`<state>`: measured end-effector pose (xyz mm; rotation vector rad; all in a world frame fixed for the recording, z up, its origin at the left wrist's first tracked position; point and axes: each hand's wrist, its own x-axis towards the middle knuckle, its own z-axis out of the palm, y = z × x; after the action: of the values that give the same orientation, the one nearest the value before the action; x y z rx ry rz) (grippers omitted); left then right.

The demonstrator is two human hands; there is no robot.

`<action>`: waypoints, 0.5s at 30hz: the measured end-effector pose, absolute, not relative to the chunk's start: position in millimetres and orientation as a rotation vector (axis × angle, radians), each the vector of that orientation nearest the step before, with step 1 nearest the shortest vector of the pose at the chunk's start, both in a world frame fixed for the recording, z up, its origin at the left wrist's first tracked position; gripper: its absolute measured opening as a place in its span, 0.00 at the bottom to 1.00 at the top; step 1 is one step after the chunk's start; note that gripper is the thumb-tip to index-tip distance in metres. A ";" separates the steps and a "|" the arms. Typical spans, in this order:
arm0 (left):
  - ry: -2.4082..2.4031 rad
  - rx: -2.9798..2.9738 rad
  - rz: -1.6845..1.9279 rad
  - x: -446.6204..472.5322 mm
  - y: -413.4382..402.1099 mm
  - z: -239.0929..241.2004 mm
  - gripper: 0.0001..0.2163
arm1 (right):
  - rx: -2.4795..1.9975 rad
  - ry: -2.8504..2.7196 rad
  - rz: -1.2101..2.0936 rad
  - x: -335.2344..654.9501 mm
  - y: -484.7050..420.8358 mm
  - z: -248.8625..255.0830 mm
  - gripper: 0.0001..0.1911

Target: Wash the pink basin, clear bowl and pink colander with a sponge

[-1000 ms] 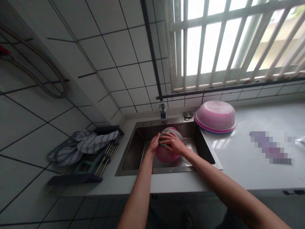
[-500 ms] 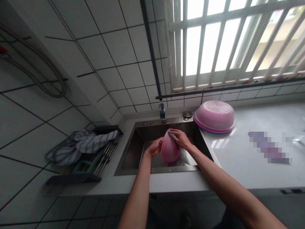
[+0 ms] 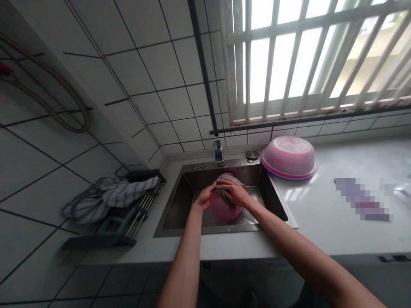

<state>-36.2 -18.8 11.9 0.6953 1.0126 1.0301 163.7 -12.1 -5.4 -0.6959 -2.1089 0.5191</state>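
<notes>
Over the steel sink (image 3: 180,231) I hold a pink mesh basket (image 3: 223,211) tilted. My left hand (image 3: 206,197) grips its left rim, fingers partly hidden behind it. My right hand (image 3: 234,192) presses a green cloth (image 3: 229,202) against the basket's surface, the fingers bent over the cloth. Most of the cloth lies under that hand, so its full shape is hidden. Behind the basket, the chrome faucet (image 3: 218,152) stands at the sink's back edge.
Right of the sink, an upturned pink basin (image 3: 289,156) rests on the white counter (image 3: 321,231). A drain strainer (image 3: 252,155) sits by the faucet. On the left, a striped cloth (image 3: 118,190) lies over a dish rack (image 3: 118,239). A barred window (image 3: 289,64) is above.
The basket has turned and shifted slightly left, showing more of its side. My right hand has slid left across it with the green cloth. My left hand has moved slightly left.
</notes>
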 end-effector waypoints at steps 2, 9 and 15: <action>1.010 0.697 1.039 -36.2 -19.4 11.4 0.13 | -0.937 -1.885 0.663 177.0 2.5 -13.9 0.21; 1.019 0.732 1.218 -30.8 -19.4 10.6 0.14 | -1.158 -1.632 0.745 188.7 9.8 -15.8 0.23; 1.161 0.741 1.282 -27.4 -19.6 9.9 0.20 | -0.660 -2.224 0.409 151.6 -27.9 8.7 0.23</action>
<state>-27.4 -19.6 9.9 0.7407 1.1607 1.2820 151.6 -27.9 8.7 -0.6602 -2.2241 0.4093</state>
